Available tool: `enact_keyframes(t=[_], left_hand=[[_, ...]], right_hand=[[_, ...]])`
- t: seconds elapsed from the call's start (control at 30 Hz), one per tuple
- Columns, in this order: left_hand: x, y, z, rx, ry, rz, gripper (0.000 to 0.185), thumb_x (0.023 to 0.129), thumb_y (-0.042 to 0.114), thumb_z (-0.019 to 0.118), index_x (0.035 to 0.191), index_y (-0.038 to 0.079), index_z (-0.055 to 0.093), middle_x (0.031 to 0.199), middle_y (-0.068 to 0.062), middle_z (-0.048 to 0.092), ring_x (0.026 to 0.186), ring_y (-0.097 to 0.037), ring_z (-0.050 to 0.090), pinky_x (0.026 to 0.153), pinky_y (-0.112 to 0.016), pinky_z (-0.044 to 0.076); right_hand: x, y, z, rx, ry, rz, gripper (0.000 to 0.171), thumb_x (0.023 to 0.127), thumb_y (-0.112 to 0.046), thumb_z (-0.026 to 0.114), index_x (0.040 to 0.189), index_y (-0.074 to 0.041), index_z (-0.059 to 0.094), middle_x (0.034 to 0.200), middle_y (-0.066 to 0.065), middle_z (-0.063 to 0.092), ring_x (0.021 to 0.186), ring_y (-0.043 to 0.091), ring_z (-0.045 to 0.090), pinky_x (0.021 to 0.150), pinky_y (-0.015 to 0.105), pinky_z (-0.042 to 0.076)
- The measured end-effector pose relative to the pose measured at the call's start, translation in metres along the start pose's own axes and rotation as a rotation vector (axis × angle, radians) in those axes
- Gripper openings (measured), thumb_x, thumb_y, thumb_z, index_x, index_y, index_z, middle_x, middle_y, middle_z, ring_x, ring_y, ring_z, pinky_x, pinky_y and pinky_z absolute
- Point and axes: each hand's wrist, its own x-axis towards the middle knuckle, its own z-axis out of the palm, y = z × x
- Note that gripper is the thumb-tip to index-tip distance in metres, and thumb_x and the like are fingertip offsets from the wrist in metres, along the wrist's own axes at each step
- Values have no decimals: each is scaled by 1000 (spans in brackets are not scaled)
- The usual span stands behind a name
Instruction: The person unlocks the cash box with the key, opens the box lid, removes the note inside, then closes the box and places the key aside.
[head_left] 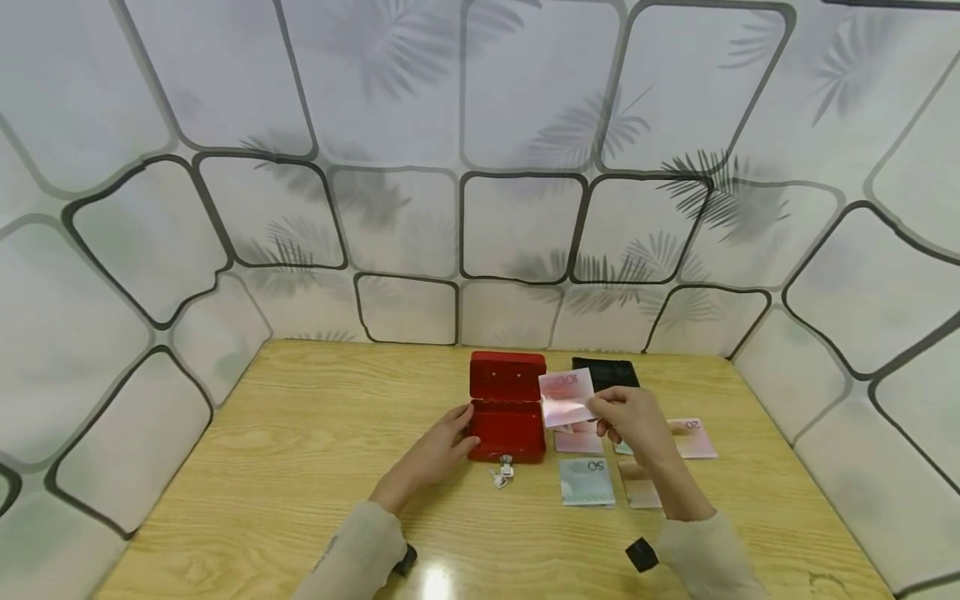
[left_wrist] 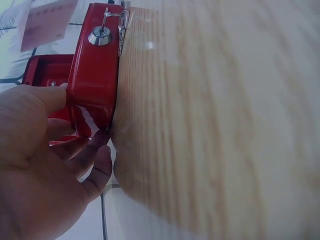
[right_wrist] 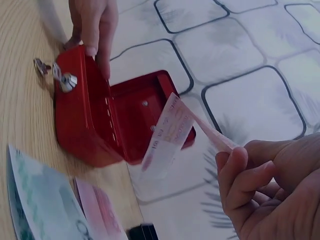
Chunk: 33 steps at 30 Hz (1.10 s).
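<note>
A red cash box stands on the table with its lid raised. My left hand holds the box by its left side; in the left wrist view the thumb lies over the edge and the fingers are against the outer wall. Keys hang at the lock on the box's front. My right hand pinches a pink 100 banknote by its edge. This note is in the air beside the box's right side, folded or bent in the right wrist view.
Right of the box lie pink notes, a green-blue 50 note, a brownish note and a note marked 20. Behind them is a black wallet-like item. Patterned cloth walls surround the wooden table.
</note>
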Motion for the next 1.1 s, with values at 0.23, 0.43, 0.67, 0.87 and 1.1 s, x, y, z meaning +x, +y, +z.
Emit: enact_keyframes(t=[0.23, 0.43, 0.67, 0.87, 1.1], left_hand=[[0, 1, 1, 12, 3, 10, 62, 108, 20, 57, 157, -8, 32, 164, -24, 29, 150, -39, 31, 119, -52, 31], [0, 1, 2, 32, 5, 12, 61, 108, 19, 56, 157, -9, 32, 164, -24, 30, 150, -40, 31, 120, -52, 30], [-2, 0, 1, 36, 6, 9, 61, 108, 20, 56, 157, -9, 32, 164, -24, 30, 150, -40, 31, 120, -52, 30], [-3, 3, -2, 32, 8, 5, 61, 109, 20, 56, 157, -8, 33, 164, -24, 29, 150, -40, 31, 120, -53, 30], [-3, 4, -2, 39, 10, 8, 60, 109, 19, 55, 156, -9, 32, 164, -25, 29, 150, -40, 31, 121, -52, 29]], right_hand=[[-6, 10, -33, -70, 2, 42, 27, 98, -14, 69, 110, 10, 69, 64, 4, 64, 51, 9, 49, 50, 23, 46], [-13, 19, -66, -98, -4, 59, 34, 102, -14, 66, 119, 16, 64, 67, 2, 64, 52, 6, 49, 49, 21, 46], [-23, 33, -106, -165, 9, 66, 41, 104, -16, 63, 124, 19, 60, 70, 1, 67, 55, 6, 52, 51, 22, 47], [-35, 41, -137, -219, 35, 104, 37, 104, -17, 63, 118, 18, 63, 69, 0, 67, 56, 7, 53, 53, 23, 48], [-43, 50, -172, -307, 2, 185, 43, 105, -22, 61, 117, 18, 65, 73, -5, 69, 65, 7, 59, 55, 23, 43]])
